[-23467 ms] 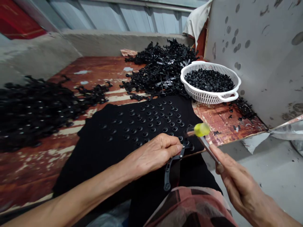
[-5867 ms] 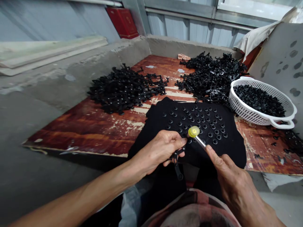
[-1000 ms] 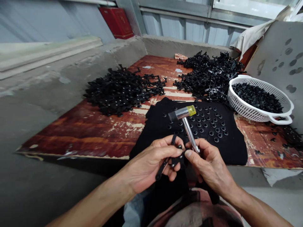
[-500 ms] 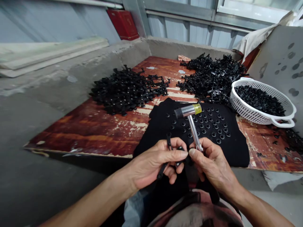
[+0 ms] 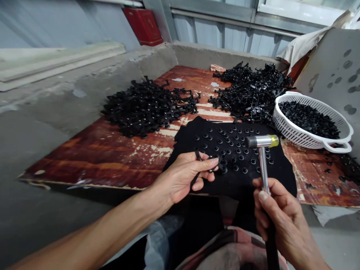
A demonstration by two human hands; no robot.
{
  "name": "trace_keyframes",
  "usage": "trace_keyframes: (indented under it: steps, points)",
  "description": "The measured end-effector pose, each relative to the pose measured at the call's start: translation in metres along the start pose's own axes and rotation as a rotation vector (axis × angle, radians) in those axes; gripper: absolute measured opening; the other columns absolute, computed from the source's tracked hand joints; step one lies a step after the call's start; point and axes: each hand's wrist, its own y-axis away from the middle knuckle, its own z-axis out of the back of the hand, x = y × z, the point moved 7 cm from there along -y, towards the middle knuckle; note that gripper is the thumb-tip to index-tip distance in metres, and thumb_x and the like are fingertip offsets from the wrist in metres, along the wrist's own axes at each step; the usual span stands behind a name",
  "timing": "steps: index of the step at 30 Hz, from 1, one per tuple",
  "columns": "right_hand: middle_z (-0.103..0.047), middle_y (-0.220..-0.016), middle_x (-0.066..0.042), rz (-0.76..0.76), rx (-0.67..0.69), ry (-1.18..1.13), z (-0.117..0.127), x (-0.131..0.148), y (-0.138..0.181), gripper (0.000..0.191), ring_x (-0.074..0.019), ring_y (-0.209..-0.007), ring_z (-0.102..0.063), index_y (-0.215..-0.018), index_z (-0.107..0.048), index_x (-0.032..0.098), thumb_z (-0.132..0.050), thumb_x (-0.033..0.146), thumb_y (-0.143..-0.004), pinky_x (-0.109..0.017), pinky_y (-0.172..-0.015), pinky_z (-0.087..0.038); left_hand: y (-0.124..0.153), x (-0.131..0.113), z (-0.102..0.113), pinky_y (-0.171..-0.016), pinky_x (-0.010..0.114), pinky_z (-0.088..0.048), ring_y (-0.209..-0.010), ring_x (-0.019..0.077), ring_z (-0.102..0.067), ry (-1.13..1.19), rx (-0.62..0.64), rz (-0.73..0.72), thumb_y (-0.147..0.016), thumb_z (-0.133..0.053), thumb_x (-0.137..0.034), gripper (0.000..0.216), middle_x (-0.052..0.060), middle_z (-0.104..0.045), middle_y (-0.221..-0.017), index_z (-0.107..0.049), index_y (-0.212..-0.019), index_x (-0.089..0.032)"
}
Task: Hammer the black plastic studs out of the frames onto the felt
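In my right hand (image 5: 277, 210), the fingers wrap round the handle of a mallet (image 5: 263, 150) with a metal head, a dark face and a yellow face. The mallet stands upright over the right part of a black cloth (image 5: 191, 140). My left hand (image 5: 194, 170) pinches small black plastic parts (image 5: 198, 155), partly hidden by the fingers, above the cloth's near left part. Several small round black pieces (image 5: 220, 141) with raised centres are spread over the cloth in front of both hands.
A heap of black parts (image 5: 140, 107) lies at the left of the worn red-brown board (image 5: 84, 153), and another heap (image 5: 253, 86) at the back right. Beside it stands a white basket (image 5: 312, 140) of small black pieces. Low concrete walls (image 5: 157, 60) edge the board.
My hands have moved apart. The right one has gone right with the mallet, now gripping lower on its handle; the left has moved slightly left and up, still pinching the black parts.
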Motion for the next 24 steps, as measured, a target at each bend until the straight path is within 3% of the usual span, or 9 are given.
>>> trace_keyframes:
  steps: [4,8,18,21,24]
  points:
    - [-0.045,-0.059,0.008,-0.053,-0.001,-0.019,0.008,-0.007,0.011,0.032,-0.0061,-0.042,-0.037,-0.111,-0.059,0.023,-0.067,0.046,-0.09,-0.016,-0.038,-0.035,-0.001,0.001,-0.001,-0.027,0.013,-0.024,-0.04,0.007,-0.055,-0.034,-0.007,0.005,-0.067,-0.079,-0.011,0.026,0.001,-0.063,-0.061,-0.054,-0.061,-0.012]
    - [-0.044,-0.056,0.009,-0.087,-0.084,-0.042,0.015,-0.012,0.018,0.034,-0.0054,-0.041,-0.033,-0.109,-0.06,0.022,-0.068,0.047,-0.088,-0.015,-0.037,-0.032,-0.001,0.001,-0.002,-0.027,0.013,-0.023,-0.04,0.0068,-0.054,-0.066,-0.01,0.015,-0.066,-0.08,-0.012,0.027,0.002,-0.064,-0.061,-0.054,-0.061,-0.012]
    - [-0.046,-0.059,0.007,-0.1,-0.094,-0.061,0.016,-0.021,0.018,0.035,-0.0057,-0.041,-0.035,-0.108,-0.061,0.022,-0.07,0.048,-0.086,-0.016,-0.036,-0.03,-0.001,0.0,-0.002,-0.027,0.013,-0.021,-0.038,0.0064,-0.052,-0.089,-0.039,0.047,-0.067,-0.078,-0.01,0.029,0.001,-0.062,-0.058,-0.05,-0.061,-0.014]
    - [-0.049,-0.066,0.005,-0.095,-0.052,0.004,0.019,-0.018,0.017,0.034,-0.0073,-0.048,-0.037,-0.11,-0.063,0.023,-0.068,0.048,-0.088,-0.016,-0.04,-0.035,0.0,0.001,-0.001,-0.028,0.013,-0.02,-0.036,0.0056,-0.049,-0.086,-0.049,0.053,-0.065,-0.08,-0.01,0.031,0.0,-0.062,-0.056,-0.049,-0.061,-0.015]
    - [-0.059,-0.081,0.0,-0.056,0.05,0.213,0.02,-0.008,0.016,0.035,-0.0108,-0.058,-0.047,-0.121,-0.063,0.028,-0.06,0.049,-0.093,-0.02,-0.048,-0.045,0.0,0.001,0.001,-0.028,0.012,-0.019,-0.034,0.0042,-0.045,-0.092,-0.063,0.052,-0.062,-0.081,-0.011,0.034,-0.002,-0.058,-0.052,-0.048,-0.062,-0.016]
